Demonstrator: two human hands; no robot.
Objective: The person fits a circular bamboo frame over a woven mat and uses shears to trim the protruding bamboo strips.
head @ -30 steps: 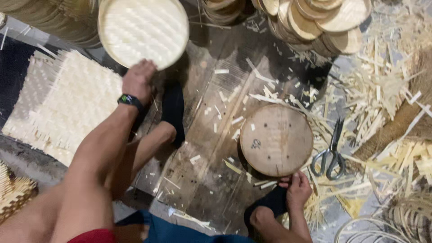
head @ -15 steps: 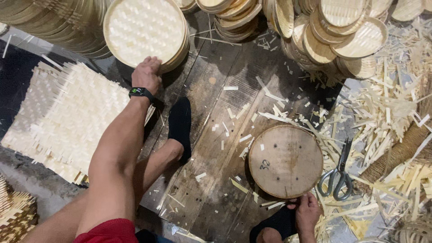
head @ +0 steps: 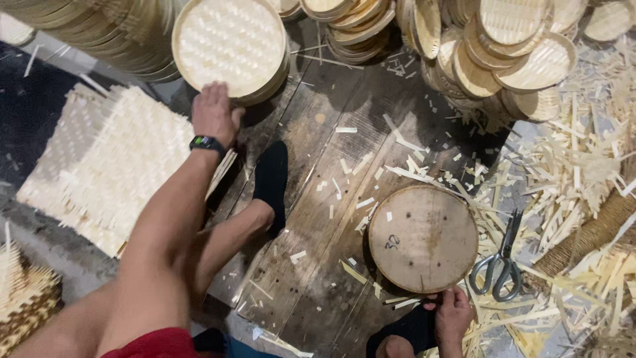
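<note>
Far left, one square woven bamboo mat (head: 99,166) lies flat on the floor. Just past it the left hand (head: 213,114), fingers spread and gripping nothing, presses on the rim of the round woven bamboo tray (head: 228,45), which tops a stack at the boards' far edge. That tray looks light and springy, a bit brittle; best taken by its stiff rim, not the weave. Moving right: one round wooden disc (head: 424,237) flat on the floor boards (head: 318,199), the right hand (head: 453,317) touching its near edge, fingers curled, grip unclear. One pair of scissors (head: 498,264) lies just beside.
</note>
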